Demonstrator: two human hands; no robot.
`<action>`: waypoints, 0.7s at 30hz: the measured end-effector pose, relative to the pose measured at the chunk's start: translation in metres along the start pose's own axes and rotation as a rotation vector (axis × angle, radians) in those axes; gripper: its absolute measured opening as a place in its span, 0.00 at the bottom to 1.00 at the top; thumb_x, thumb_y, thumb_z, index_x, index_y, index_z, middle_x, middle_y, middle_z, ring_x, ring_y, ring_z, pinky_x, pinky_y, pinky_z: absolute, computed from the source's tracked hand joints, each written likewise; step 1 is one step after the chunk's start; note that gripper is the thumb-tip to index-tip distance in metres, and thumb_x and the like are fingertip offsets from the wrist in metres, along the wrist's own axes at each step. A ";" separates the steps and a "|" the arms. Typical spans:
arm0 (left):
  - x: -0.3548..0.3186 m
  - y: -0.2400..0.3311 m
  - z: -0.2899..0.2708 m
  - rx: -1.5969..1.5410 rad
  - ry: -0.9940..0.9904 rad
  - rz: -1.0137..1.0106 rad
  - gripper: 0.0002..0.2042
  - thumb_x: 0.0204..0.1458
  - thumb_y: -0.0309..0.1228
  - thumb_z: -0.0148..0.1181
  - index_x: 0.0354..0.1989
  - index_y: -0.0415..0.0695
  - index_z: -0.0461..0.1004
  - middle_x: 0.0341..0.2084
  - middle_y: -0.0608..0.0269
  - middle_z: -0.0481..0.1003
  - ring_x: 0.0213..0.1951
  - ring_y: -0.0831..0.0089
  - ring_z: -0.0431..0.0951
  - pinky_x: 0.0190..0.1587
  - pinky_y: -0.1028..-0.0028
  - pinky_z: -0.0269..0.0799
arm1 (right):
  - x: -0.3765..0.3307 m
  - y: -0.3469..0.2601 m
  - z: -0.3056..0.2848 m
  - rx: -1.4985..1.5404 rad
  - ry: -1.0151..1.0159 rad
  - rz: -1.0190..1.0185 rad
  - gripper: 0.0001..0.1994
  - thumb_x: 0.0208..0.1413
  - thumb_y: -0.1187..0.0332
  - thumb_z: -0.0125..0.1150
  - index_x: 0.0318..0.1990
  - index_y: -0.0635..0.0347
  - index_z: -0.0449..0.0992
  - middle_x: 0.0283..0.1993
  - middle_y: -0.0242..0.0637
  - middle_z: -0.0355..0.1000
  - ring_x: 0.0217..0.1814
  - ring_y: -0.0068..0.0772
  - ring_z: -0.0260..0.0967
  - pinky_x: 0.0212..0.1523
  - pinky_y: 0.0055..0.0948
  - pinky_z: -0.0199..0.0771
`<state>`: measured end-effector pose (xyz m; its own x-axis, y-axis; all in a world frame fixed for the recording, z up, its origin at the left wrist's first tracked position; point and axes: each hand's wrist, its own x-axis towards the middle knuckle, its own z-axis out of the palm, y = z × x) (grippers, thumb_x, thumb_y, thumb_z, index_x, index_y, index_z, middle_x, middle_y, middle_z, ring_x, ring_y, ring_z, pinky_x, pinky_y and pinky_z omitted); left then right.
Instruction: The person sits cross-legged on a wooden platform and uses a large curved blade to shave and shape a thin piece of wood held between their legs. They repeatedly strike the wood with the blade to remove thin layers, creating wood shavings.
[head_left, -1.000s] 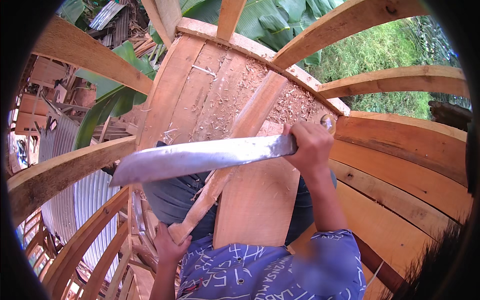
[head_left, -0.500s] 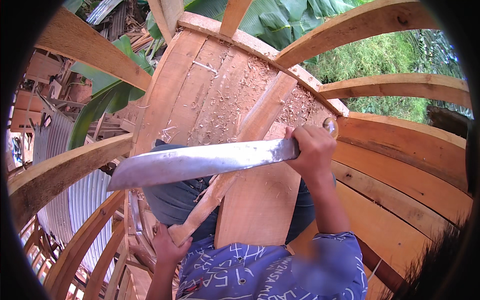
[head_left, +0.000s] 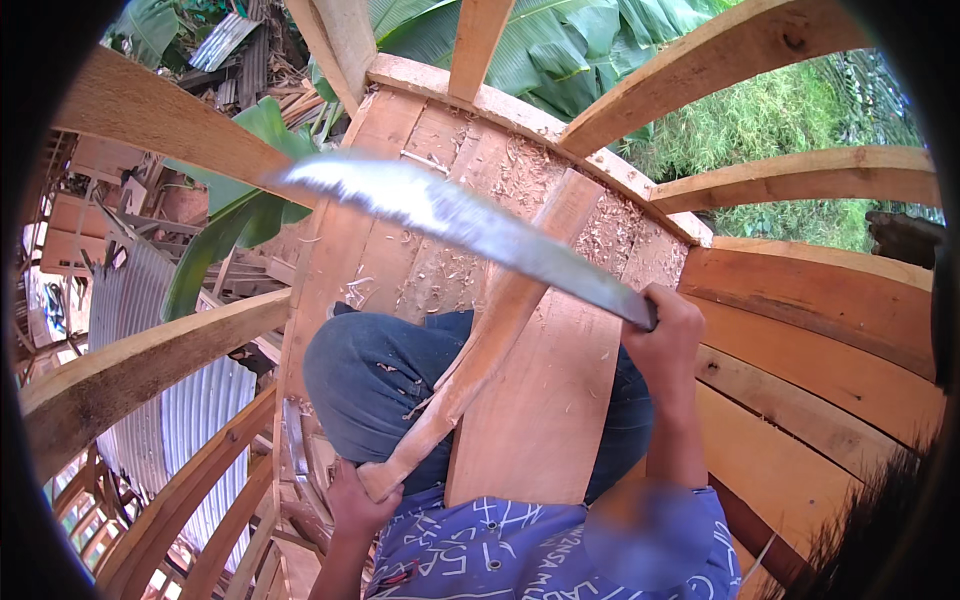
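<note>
Long steel machete blade [head_left: 470, 225] was raised up and left of the right hand [head_left: 665, 335], whose grip was closed round its handle. Left hand [head_left: 355, 500] gripped the narrow wooden batten [head_left: 490, 335] at its lower end. Chopping seemed underway; the downstroke would need careful aim.

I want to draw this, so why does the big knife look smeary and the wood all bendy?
In the head view, the machete blade is streaked by motion blur, worst at its tip, while the right hand gripping it and the wooden stick in the left hand look sharper; the fisheye lens bows the straight boat ribs near the dark rim; daylight is soft, without glare.
</note>
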<state>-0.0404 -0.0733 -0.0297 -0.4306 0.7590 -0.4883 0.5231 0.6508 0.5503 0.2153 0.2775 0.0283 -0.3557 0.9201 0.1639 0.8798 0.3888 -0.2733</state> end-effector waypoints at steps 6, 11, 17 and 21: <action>-0.003 0.012 0.002 0.090 0.080 -0.013 0.36 0.29 0.44 0.72 0.46 0.36 0.65 0.33 0.44 0.73 0.34 0.45 0.76 0.36 0.54 0.72 | 0.018 -0.014 -0.001 -0.087 0.008 -0.272 0.13 0.46 0.68 0.64 0.17 0.57 0.66 0.17 0.39 0.64 0.21 0.44 0.66 0.23 0.40 0.62; 0.003 0.017 -0.001 0.091 0.091 0.015 0.32 0.28 0.46 0.72 0.39 0.37 0.68 0.30 0.45 0.72 0.33 0.47 0.76 0.34 0.55 0.72 | 0.015 0.017 -0.007 -0.236 0.044 -0.229 0.13 0.47 0.66 0.63 0.18 0.58 0.68 0.17 0.39 0.66 0.21 0.45 0.67 0.24 0.41 0.64; 0.002 0.008 0.000 0.065 0.056 -0.013 0.37 0.28 0.45 0.71 0.47 0.35 0.66 0.31 0.46 0.73 0.33 0.47 0.76 0.35 0.56 0.73 | 0.029 0.063 -0.045 -0.418 0.124 0.130 0.09 0.48 0.66 0.63 0.22 0.59 0.73 0.18 0.42 0.69 0.23 0.50 0.69 0.25 0.44 0.66; 0.004 0.010 0.000 0.038 0.042 0.017 0.38 0.29 0.43 0.72 0.50 0.36 0.65 0.32 0.46 0.73 0.34 0.47 0.76 0.37 0.56 0.72 | 0.002 0.045 -0.048 -0.334 0.031 0.117 0.08 0.48 0.66 0.64 0.23 0.58 0.74 0.19 0.42 0.69 0.23 0.49 0.70 0.26 0.43 0.65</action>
<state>-0.0368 -0.0639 -0.0265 -0.4517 0.7703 -0.4501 0.5577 0.6375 0.5315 0.2689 0.2946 0.0622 -0.2417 0.9536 0.1795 0.9703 0.2399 0.0322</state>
